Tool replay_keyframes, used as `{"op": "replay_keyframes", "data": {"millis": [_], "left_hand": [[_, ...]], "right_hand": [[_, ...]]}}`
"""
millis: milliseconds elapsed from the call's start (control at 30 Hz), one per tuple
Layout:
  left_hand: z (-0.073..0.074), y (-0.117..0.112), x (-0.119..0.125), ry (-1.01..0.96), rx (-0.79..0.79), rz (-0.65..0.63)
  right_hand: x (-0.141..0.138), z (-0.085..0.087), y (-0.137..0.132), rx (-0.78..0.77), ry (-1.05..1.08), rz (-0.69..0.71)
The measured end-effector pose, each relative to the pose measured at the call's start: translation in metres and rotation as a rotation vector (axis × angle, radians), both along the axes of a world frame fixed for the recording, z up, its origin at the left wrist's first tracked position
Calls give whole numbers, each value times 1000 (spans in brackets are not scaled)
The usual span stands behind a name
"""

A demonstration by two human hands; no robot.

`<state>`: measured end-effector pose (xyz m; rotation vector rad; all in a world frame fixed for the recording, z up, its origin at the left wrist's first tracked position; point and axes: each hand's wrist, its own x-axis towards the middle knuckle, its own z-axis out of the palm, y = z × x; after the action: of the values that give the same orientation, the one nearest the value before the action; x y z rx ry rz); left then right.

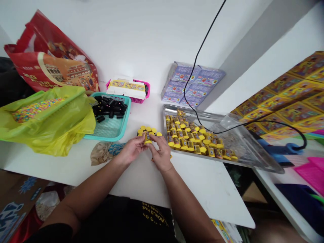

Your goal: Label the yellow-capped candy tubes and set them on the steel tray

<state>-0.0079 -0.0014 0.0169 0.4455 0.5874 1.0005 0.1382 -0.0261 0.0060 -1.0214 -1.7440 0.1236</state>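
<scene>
Yellow-ended and likely light, stiff and smooth, a small container sits pinched between left hand and right hand — best held by its labelled sides — with more yellow-topped containers just beyond both hands.

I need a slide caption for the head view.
Left hand and right hand hold a yellow-ended container near a metal tray of similar containers.
</scene>
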Motion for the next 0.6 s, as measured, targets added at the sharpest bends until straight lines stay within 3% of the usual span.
{"op": "replay_keyframes", "data": {"millis": [300, 600], "left_hand": [[-1, -1, 1, -8, 11, -22], [3, -5, 3, -27, -57, -67]], "right_hand": [[0, -3, 3, 64, -92, -22], [3, -2, 2, 34, 2, -9]]}}
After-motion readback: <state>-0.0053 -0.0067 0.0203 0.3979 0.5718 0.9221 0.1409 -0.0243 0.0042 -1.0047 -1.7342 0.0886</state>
